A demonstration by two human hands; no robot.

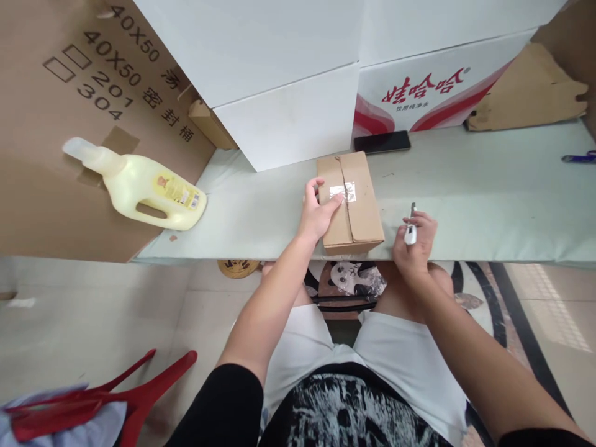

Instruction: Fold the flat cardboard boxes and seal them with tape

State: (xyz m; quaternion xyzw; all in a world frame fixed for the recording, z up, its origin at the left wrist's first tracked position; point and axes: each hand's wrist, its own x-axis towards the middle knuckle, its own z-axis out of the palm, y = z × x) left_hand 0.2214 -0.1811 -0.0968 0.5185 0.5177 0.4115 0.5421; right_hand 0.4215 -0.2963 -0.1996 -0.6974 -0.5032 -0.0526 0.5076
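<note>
A small closed cardboard box (361, 214) sits near the front edge of the cloth-covered table, with a piece of shiny clear tape (350, 192) across its top seam. My left hand (318, 214) grips the box's left side, thumb on top by the tape and fingers down along the side. To the right of the box, my right hand (418, 248) is closed around a white utility knife (410, 235). Its metal blade points away from me and does not touch the box.
A black phone (382, 142) lies behind the box, against stacked white cartons (288, 118). At left, a yellow detergent bottle (153, 194) stands before a large brown carton (41, 174). Blue-handled scissors (580, 158) lie far right; a red chair (153, 388) is lower left.
</note>
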